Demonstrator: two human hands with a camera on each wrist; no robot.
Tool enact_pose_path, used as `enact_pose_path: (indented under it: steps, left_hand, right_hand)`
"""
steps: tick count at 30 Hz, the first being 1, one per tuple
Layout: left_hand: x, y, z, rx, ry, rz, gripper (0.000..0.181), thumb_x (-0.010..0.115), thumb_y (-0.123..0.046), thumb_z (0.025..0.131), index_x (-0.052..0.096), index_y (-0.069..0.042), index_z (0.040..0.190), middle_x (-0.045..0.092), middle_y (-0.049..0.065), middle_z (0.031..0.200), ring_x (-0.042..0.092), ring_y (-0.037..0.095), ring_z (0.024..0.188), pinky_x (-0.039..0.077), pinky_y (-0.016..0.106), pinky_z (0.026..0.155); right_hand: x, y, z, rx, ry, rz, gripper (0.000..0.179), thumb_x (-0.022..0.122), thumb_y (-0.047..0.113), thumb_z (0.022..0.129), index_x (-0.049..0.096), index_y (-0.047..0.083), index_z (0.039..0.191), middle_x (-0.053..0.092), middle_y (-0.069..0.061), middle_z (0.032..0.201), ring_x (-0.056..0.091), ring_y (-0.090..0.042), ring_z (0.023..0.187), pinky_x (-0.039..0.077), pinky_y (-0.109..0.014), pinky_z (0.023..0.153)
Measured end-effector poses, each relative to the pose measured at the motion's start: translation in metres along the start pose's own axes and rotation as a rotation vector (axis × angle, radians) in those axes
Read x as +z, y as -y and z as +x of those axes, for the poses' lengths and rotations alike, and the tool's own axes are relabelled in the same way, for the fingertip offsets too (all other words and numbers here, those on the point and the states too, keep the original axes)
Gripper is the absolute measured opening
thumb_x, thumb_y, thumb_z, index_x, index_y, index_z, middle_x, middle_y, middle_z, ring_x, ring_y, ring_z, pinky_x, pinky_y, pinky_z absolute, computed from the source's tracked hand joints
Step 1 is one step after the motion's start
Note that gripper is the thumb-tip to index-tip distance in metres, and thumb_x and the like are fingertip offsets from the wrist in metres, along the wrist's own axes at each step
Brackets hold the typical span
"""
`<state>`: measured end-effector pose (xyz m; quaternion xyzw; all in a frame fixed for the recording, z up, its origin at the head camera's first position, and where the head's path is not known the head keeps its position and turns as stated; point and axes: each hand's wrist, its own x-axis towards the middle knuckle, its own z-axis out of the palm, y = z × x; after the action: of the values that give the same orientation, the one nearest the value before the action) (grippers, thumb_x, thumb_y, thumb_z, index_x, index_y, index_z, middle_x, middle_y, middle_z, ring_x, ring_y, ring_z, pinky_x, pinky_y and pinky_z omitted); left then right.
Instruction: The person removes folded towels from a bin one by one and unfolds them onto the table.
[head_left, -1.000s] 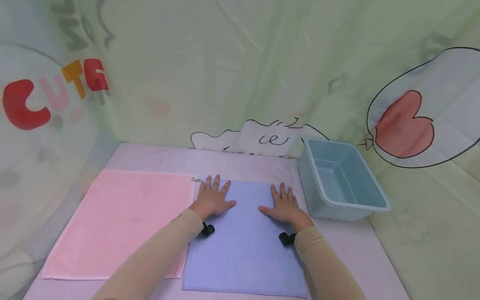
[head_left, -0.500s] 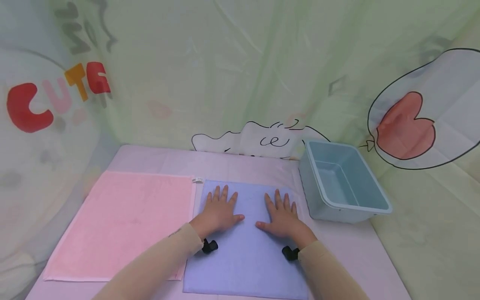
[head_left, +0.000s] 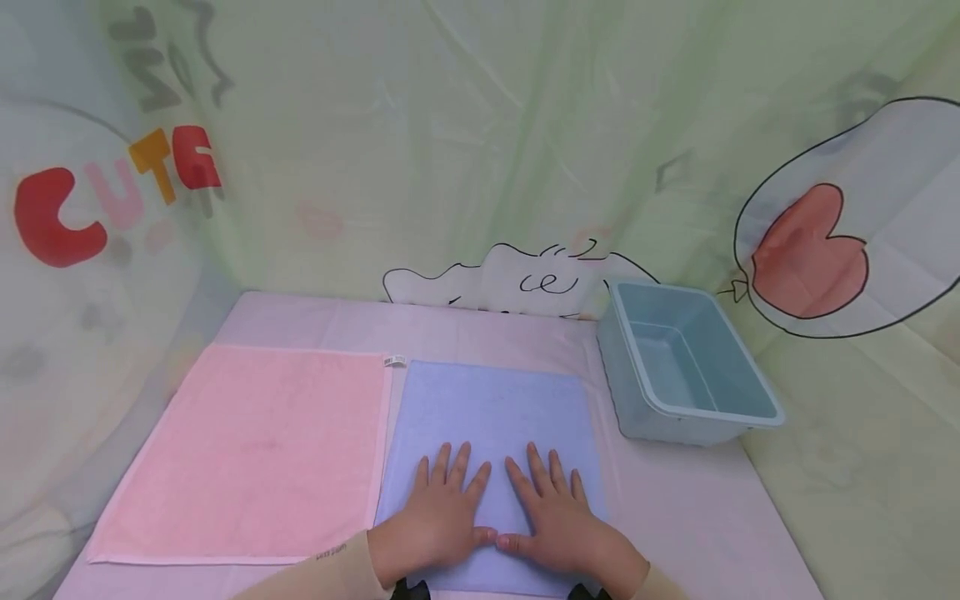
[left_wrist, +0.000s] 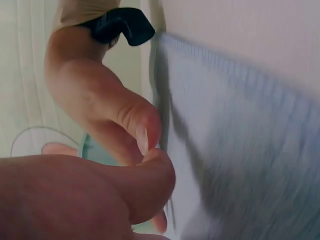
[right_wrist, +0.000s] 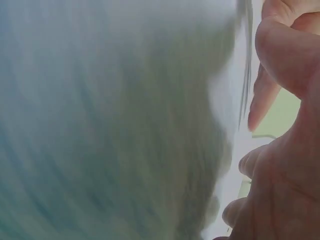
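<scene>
A blue-lavender towel (head_left: 495, 408) lies flat and unfolded in the middle of the table. Over its near half are both my hands, palms down with fingers spread and pointing away. My left hand (head_left: 442, 512) is on the left side of the towel, my right hand (head_left: 558, 521) on the right, and their thumb tips meet between them. In the left wrist view the thumbs touch just over the towel (left_wrist: 240, 130), whose ribbed hem shows. The right wrist view has the right hand (right_wrist: 287, 165) close beside the towel's shadowed surface. Neither hand holds anything.
A pink towel (head_left: 255, 450) lies spread flat to the left, its white label (head_left: 395, 361) at the far right corner. At the back right stands a light blue plastic bin (head_left: 675, 367). A printed curtain (head_left: 450, 150) hangs behind the pink-covered table (head_left: 697, 500).
Both hands have slid back over the blue-lavender towel from its far edge to its near half, drawing together until the thumbs meet. The towels and bin stay in place.
</scene>
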<state>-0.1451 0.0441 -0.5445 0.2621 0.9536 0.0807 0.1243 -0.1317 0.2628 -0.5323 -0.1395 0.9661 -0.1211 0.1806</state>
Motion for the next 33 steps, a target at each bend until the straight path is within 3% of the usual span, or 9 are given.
enact_pose_path:
  steps: [7,16,21,28,33]
  left_hand:
    - [0.014,-0.005,-0.017,0.034,0.031,0.028,0.092,0.059,-0.075,0.096,0.033,-0.027,0.171,0.018,0.017,0.181,0.016,0.048,0.167,0.027,0.073,0.127]
    - [0.021,0.010,-0.034,0.076,0.102,-0.031,0.094,0.057,-0.075,0.097,0.024,-0.031,0.173,0.007,0.012,0.183,0.005,0.046,0.169,0.019,0.077,0.127]
    - [0.027,0.015,-0.041,0.081,0.081,-0.040,0.092,0.052,-0.077,0.098,0.023,-0.033,0.173,0.006,0.010,0.184,0.005,0.046,0.169,0.018,0.077,0.127]
    - [0.030,0.022,-0.046,0.115,0.079,-0.098,0.091,0.050,-0.076,0.100,0.021,-0.031,0.174,0.001,0.013,0.184,-0.001,0.048,0.168,0.011,0.080,0.127]
    - [0.025,0.021,-0.050,0.099,0.065,-0.054,0.090,0.050,-0.076,0.100,0.022,-0.033,0.173,0.005,0.012,0.184,0.003,0.046,0.169,0.015,0.076,0.129]
  right_hand:
    - [0.018,0.002,-0.010,0.034,0.024,-0.026,0.115,0.069,0.082,0.083,0.029,0.021,0.172,0.006,-0.020,0.182,-0.001,-0.059,0.164,0.009,-0.091,0.117]
    - [0.035,-0.001,-0.023,0.153,-0.038,0.001,0.113,0.066,0.084,0.085,0.030,0.021,0.171,0.006,-0.024,0.181,0.001,-0.065,0.161,0.007,-0.094,0.113]
    - [0.042,-0.004,-0.028,0.224,-0.076,0.019,0.117,0.065,0.087,0.083,0.030,0.020,0.171,0.003,-0.025,0.181,-0.002,-0.066,0.160,0.003,-0.095,0.112]
    - [0.050,-0.013,-0.031,0.264,-0.104,0.021,0.120,0.063,0.090,0.082,0.028,0.018,0.172,0.003,-0.027,0.180,-0.003,-0.066,0.160,0.002,-0.094,0.112]
    - [0.054,-0.017,-0.035,0.276,-0.145,0.060,0.120,0.064,0.087,0.083,0.029,0.014,0.171,0.004,-0.030,0.179,-0.005,-0.067,0.160,0.003,-0.091,0.117]
